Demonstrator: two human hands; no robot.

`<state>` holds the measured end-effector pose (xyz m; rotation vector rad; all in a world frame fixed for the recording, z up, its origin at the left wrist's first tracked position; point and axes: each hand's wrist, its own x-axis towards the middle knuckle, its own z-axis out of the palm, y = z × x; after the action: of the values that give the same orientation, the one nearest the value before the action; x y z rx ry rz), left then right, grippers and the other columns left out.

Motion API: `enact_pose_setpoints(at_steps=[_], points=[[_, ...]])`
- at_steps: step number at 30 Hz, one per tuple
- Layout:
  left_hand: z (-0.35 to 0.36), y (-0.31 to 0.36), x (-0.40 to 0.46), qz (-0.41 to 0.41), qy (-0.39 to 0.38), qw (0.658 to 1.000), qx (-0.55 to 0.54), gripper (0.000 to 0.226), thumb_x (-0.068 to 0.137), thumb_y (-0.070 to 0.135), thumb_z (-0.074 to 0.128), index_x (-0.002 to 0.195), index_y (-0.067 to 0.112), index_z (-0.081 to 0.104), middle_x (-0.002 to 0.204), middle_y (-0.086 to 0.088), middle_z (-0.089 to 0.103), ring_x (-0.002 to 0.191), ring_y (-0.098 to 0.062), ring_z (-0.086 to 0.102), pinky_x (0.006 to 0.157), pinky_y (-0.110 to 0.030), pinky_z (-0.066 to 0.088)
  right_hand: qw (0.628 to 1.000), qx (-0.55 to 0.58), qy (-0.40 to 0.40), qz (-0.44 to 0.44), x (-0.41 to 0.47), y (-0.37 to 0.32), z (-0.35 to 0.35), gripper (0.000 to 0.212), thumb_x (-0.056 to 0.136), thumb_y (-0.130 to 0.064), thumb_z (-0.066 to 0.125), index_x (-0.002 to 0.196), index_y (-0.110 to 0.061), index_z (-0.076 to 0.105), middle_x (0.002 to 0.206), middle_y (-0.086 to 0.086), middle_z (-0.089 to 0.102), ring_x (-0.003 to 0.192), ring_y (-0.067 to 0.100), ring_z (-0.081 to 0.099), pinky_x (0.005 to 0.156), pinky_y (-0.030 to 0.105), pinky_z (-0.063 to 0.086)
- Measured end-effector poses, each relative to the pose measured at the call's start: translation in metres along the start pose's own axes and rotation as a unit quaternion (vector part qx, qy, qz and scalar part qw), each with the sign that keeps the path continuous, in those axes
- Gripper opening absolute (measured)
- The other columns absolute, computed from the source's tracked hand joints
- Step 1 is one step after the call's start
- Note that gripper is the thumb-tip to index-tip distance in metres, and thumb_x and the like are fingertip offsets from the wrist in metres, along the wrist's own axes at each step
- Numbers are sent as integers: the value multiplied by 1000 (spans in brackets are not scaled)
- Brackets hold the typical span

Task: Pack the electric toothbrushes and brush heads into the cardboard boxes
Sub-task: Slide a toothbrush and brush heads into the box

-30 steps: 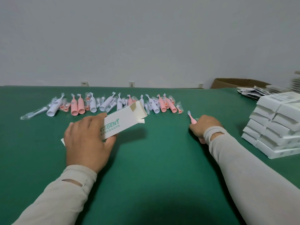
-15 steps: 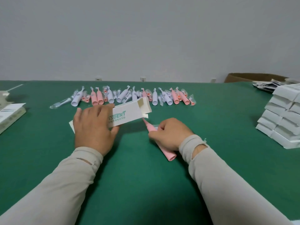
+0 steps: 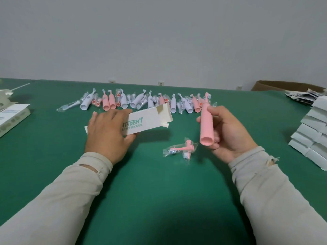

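My left hand [image 3: 108, 135] grips a white cardboard box [image 3: 148, 123] with green lettering, held just above the green table [image 3: 159, 191] with its open flap end pointing right. A pink electric toothbrush [image 3: 206, 123] is gripped by my right hand [image 3: 225, 133], lifted off the table, brush end up and away, hollow base toward me. Two pink brush heads in clear wrappers [image 3: 182, 150] lie crossed on the table between my hands. A row of pink and white toothbrushes and wrapped brush heads [image 3: 141, 102] runs across the table behind.
A stack of white boxes [image 3: 313, 133] stands at the right edge, with loose leaflets [image 3: 300, 97] and a brown carton [image 3: 283, 85] behind it. At the left edge lie a flat printed box [image 3: 12, 119] and pale packaging.
My right hand has lifted the pink toothbrush off the table and swung it to the right, away from the box's open end. Two wrapped brush heads now lie on the table.
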<state>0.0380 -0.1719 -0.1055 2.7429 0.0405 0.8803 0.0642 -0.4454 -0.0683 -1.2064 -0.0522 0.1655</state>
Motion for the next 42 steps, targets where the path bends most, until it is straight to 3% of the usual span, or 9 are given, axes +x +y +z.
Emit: enact_pose_setpoints(at_steps=[4,7,12,18,25,28,35,38,42], points=[[-1,0,-2,11,-19,1000,2,56,78,37,77,130,26,59,117,-1,63,108,-30,54,113,-56,27,995,49,55,-62,0,5,7,18,95,-26,62,91,-8,63,58,-2,51,38,6,38,33,19,33],[-1,-1,-3,10,-24,1000,0,58,79,38,77,132,29,57,122,3,63,113,-27,53,118,-53,20,985,53,69,-149,-1,4,9,13,94,-17,66,94,-4,65,65,2,66,52,9,61,47,19,51],[-4,-3,-5,7,-22,1000,-4,60,79,39,77,135,31,56,125,6,62,116,-25,52,119,-50,16,972,-36,55,-224,-5,8,19,28,85,-17,74,104,0,62,83,12,76,69,21,73,59,23,57],[-3,-1,-6,18,-19,999,-21,60,77,36,79,132,29,58,123,6,64,114,-25,54,118,-53,22,972,-107,35,-207,-5,16,21,8,90,-13,73,93,-9,67,85,12,77,76,26,75,62,26,59],[-4,-4,-6,17,-27,999,-16,61,78,38,77,135,31,56,127,6,61,119,-23,52,118,-50,21,967,-180,66,-167,-4,16,17,24,81,-37,79,78,-14,75,72,7,74,54,16,64,42,20,45],[-4,-2,-6,19,-29,999,-26,61,78,37,77,134,31,56,126,6,61,119,-24,53,117,-52,23,977,-161,24,-140,-4,15,16,27,73,-45,78,75,-17,78,68,9,71,49,13,58,40,20,42],[-1,3,-9,60,-24,997,-44,60,77,37,78,133,31,57,122,9,63,117,-21,54,118,-51,23,967,-232,-98,-35,-2,32,20,28,80,-26,82,102,-12,71,84,7,74,50,11,52,42,23,43],[-4,0,-7,31,-18,999,-40,61,76,35,79,132,29,58,121,5,64,113,-26,55,114,-53,28,990,-128,-25,-51,3,28,19,45,74,-22,82,111,-5,62,77,13,69,49,15,57,42,24,47],[-6,-3,-7,8,-22,999,-28,62,76,36,80,134,30,57,123,4,63,113,-27,54,113,-53,29,979,-103,38,-169,6,19,8,18,91,3,66,103,-9,61,75,8,73,67,19,73,59,23,57]])
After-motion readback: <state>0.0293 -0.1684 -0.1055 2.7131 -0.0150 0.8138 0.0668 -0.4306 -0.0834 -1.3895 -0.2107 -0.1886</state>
